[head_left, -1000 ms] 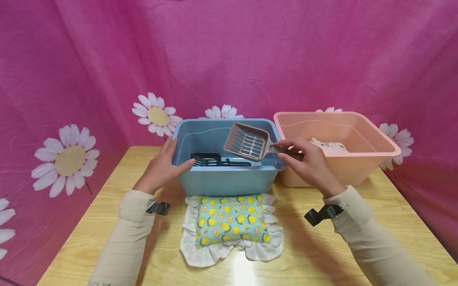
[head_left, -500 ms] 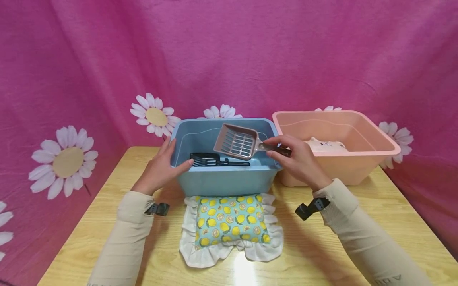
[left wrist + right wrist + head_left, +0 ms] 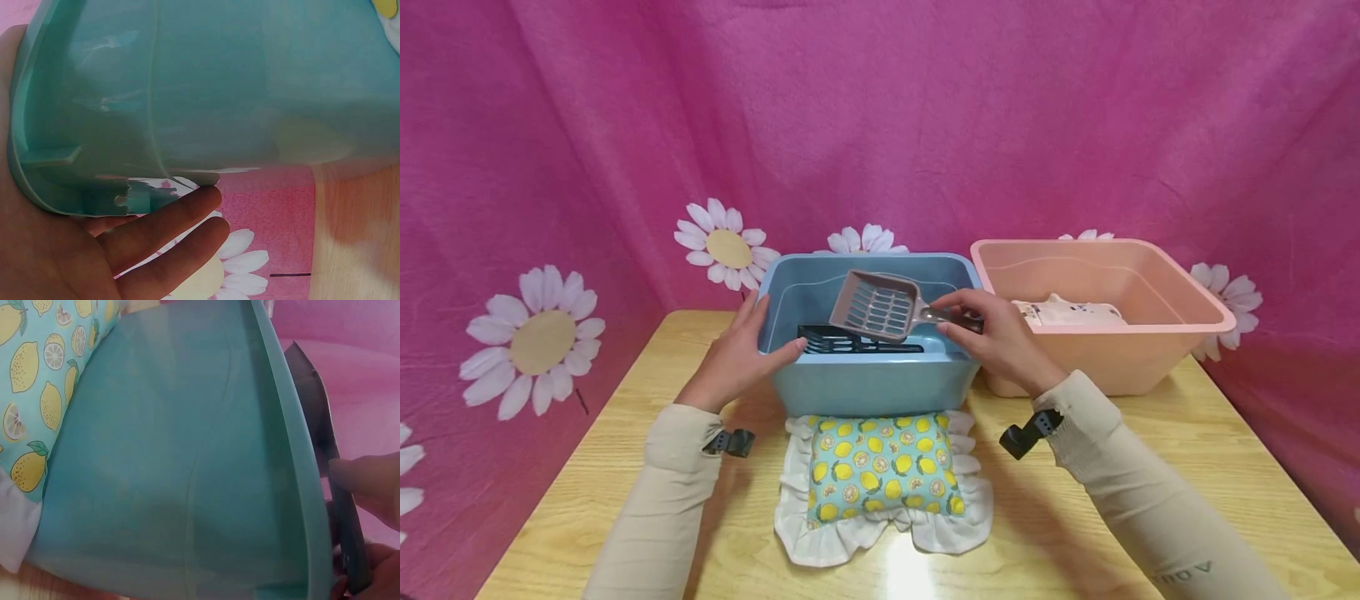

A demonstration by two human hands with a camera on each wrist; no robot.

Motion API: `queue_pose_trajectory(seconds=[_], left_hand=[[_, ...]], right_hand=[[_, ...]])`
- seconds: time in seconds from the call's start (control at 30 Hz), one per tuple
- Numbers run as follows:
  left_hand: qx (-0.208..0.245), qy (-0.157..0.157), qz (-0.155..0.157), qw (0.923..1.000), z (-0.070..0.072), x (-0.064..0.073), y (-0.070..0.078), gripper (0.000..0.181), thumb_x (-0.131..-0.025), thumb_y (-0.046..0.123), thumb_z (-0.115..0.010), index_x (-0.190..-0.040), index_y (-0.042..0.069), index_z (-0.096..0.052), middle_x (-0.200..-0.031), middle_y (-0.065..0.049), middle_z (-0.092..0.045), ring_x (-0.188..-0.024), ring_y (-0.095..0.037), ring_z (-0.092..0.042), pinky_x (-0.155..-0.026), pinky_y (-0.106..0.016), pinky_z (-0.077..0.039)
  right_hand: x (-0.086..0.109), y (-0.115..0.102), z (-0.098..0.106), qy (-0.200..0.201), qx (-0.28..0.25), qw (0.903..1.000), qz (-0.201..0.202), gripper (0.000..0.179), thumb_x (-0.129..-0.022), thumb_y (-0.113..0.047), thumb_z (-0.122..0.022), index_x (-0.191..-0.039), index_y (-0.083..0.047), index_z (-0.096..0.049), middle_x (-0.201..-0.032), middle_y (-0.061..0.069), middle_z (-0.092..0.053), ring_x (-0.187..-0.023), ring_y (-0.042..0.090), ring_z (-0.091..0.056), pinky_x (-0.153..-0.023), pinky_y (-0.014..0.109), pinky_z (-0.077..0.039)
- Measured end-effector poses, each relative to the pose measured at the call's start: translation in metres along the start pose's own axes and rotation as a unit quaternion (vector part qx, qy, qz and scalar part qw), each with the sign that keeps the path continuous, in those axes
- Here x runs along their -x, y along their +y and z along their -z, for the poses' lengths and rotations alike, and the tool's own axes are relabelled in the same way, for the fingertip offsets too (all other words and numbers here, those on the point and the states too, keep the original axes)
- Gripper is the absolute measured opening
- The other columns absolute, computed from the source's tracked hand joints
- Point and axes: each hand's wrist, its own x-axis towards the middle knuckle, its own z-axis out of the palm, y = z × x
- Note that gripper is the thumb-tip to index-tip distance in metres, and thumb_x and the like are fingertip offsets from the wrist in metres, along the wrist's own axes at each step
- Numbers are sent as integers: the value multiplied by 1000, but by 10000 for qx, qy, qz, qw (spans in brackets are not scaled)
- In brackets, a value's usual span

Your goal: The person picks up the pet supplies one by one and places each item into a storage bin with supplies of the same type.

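My right hand (image 3: 1000,340) pinches the dark handle of a brown-grey slotted litter scoop (image 3: 914,293) between thumb and fingers. The scoop's slotted head hangs over the mouth of a light blue bin (image 3: 876,385), tilted toward the left. Inside the bin lies a black slotted tool (image 3: 910,348) with tines, partly hidden by the litter scoop. At the bin's front left corner rests my left hand (image 3: 737,354), its thumb over the rim and its fingers extended along the outer side. In the left wrist view, those fingers (image 3: 178,234) are straight and spread.
To the right stands a pink bin (image 3: 1097,362) holding a pale item (image 3: 1071,315) with small dark marks. A lemon-print cushion (image 3: 883,475) with white frills lies in front of the blue bin on the wooden table (image 3: 752,533). Behind hangs a pink flowered cloth (image 3: 880,125).
My right hand has carried the litter scoop left and slightly down, over the black tool. The left hand keeps its place at the bin's corner.
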Motion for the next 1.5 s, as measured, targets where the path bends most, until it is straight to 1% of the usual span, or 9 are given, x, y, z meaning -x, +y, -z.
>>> queue_pose_trajectory(seconds=[0.1, 0.27, 0.4, 0.5, 0.7, 1.0, 1.17, 1.37, 1.5], left_hand=[[8, 6, -4, 10000, 1, 0, 0, 101, -82, 65, -59, -157, 17, -9, -162, -8, -2, -140, -42, -24, -95, -65, -40], [30, 12, -56, 10000, 0, -1, -1, 102, -82, 65, -60, -157, 18, -9, -162, -6, -2, -140, -42, -24, -96, -65, -40], [9, -5, -14, 10000, 0, -2, -1, 102, -82, 66, -59, -157, 19, -8, -162, -5, -1, -140, -42, -24, -96, -66, -39], [17, -44, 52, 10000, -1, 0, -1, 103, -81, 66, -59, -157, 19, -7, -162, -5, 0, -140, -42, -24, -97, -66, -38], [-44, -49, 124, 9999, 1, 4, -3, 103, -82, 66, -58, -157, 18, -6, -162, -6, 1, -141, -43, -23, -96, -66, -38], [-3, -31, 69, 10000, 0, 2, -1, 104, -81, 69, -57, -157, 20, -6, -162, -4, 1, -141, -42, -23, -98, -66, -37], [-10, -25, 50, 10000, 0, 1, 0, 102, -82, 68, -57, -157, 20, -7, -162, -3, 1, -140, -42, -25, -99, -67, -35], [-22, -34, 10, 10000, 1, 0, 2, 101, -83, 67, -57, -157, 20, -6, -162, -3, 1, -140, -43, -25, -97, -67, -36], [25, -10, -29, 10000, -1, 1, 1, 100, -83, 64, -59, -157, 21, -6, -162, -5, -2, -139, -43, -26, -96, -67, -38]], right_hand=[[-4, 0, -2, -59, 5, 10000, -18, 26, -89, -12, -69, -115, -9, -67, -108, 8, -66, -94, 21, -59, -85, 40, -51], [-9, 1, -6, -88, 76, 9999, 25, 26, -89, -11, -70, -114, -10, -68, -107, 9, -65, -95, 21, -58, -86, 39, -49], [-13, 1, -9, -149, 151, 9998, 35, 25, -89, -12, -70, -114, -11, -69, -102, 5, -65, -91, 18, -58, -83, 36, -50], [-14, 1, -12, -257, 182, 9995, -76, 26, -89, -14, -70, -115, -13, -69, -101, 3, -64, -89, 18, -57, -79, 34, -50], [-21, 0, -19, -391, 259, 9987, -214, 26, -89, -16, -70, -115, -12, -68, -102, 2, -64, -86, 18, -56, -74, 32, -50], [-29, 2, -22, -333, 536, 9979, 138, 23, -88, -13, -71, -111, -9, -70, -99, 5, -62, -87, 17, -56, -77, 33, -48], [-32, 5, -22, -505, 528, 9968, 339, 23, -89, -12, -69, -112, -7, -70, -98, 5, -62, -86, 17, -56, -76, 33, -48], [-33, 7, -24, -566, 549, 9960, 429, 23, -89, -11, -70, -111, -7, -71, -99, 6, -64, -88, 18, -57, -79, 36, -49], [-31, 7, -25, -638, 519, 9960, 341, 23, -88, -11, -70, -111, -9, -71, -101, 5, -65, -91, 19, -57, -81, 37, -49]])
